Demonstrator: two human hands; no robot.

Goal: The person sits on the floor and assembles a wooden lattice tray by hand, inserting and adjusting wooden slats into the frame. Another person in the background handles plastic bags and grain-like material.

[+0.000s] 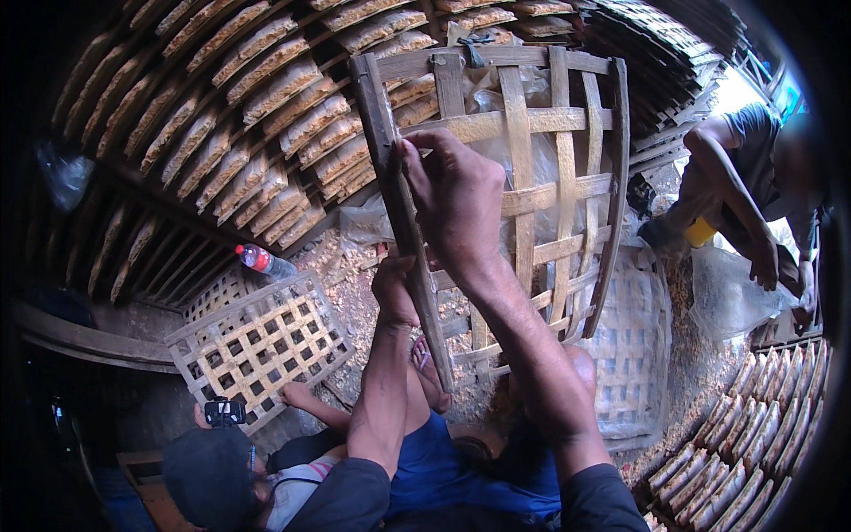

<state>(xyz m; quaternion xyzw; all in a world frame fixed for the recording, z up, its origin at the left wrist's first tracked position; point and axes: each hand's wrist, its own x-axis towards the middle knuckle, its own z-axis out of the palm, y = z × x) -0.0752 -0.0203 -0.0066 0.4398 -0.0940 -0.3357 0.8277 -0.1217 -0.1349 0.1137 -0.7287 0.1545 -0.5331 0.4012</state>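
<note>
A woven bamboo rack (pixel 565 191) with a dark wooden frame stands tilted up in front of me, its lattice facing right. My left hand (pixel 395 289) is closed around the left rail of its frame, partway down. Higher on that same rail, my right hand (pixel 454 197) reaches across the lattice. Its thumb and index finger are pinched together against the rail's edge, and whatever is between them is too small to make out. Clear plastic sheeting (pixel 483 96) shows behind the slats.
Stacked racks of pale crumbly slabs (pixel 266 97) rise behind. A second lattice rack (pixel 266 341) and a red-capped bottle (pixel 269 262) lie left. A capped person (pixel 208 479) sits lower left; another person (pixel 731 168) bends at right by plastic sheeting (pixel 736 288). More slabs (pixel 736 434) stand lower right.
</note>
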